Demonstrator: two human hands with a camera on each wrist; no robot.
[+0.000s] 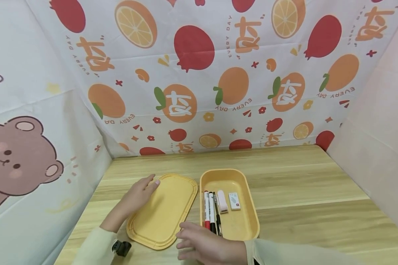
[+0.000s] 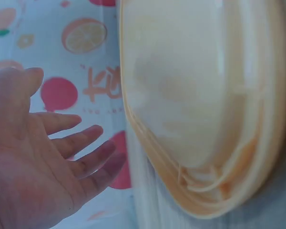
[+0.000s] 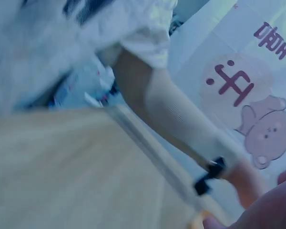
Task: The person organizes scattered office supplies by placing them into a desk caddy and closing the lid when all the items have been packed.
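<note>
A yellow rectangular lid (image 1: 167, 209) with rounded corners lies on the table. Over its left edge hovers my left hand (image 1: 139, 195), fingers extended. The left wrist view shows a gap between that hand (image 2: 43, 162) and the lid (image 2: 181, 71). Near the lid's lower right corner is my right hand (image 1: 209, 244), fingers spread and apparently holding nothing; it covers part of the near side of a yellow box (image 1: 252, 209). Inside the box lie a red marker (image 1: 207, 208), a black marker (image 1: 212, 209), a black pen (image 1: 217, 217), a small pink item like a stapler (image 1: 222, 201) and a white eraser (image 1: 234, 201).
The wooden table (image 1: 305, 198) extends to the right of the box. Behind it hangs a fruit-printed cloth (image 1: 199, 88); a bear-printed cloth (image 1: 23, 158) stands at left and a plain pale one (image 1: 374, 110) at right.
</note>
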